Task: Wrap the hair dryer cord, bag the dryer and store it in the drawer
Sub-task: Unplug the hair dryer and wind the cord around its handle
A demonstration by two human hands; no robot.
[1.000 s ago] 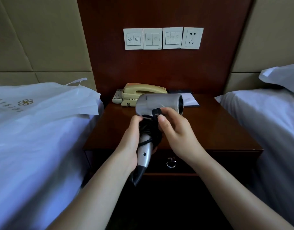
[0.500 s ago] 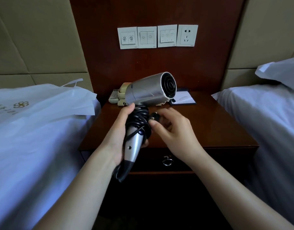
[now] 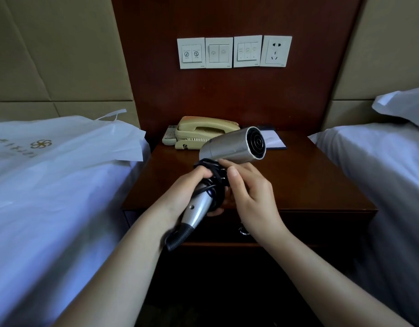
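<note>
Head: left hand (image 3: 188,193) grips dryer (image 3: 229,146).

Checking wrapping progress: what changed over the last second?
The hair dryer turned, so its grille end now faces the camera. The right hand slid lower along the wrapped cord. The left hand still grips the dryer. The bag and shut drawer are unchanged.

The hair dryer (image 3: 229,145) is silver, its black end grille ringed in concentric circles; the cord (image 3: 215,178) is black. The bag (image 3: 73,142) is white with a gold pinwheel logo. The telephone (image 3: 199,133) is cream, the surface (image 3: 298,175) dark reddish-brown.
</note>
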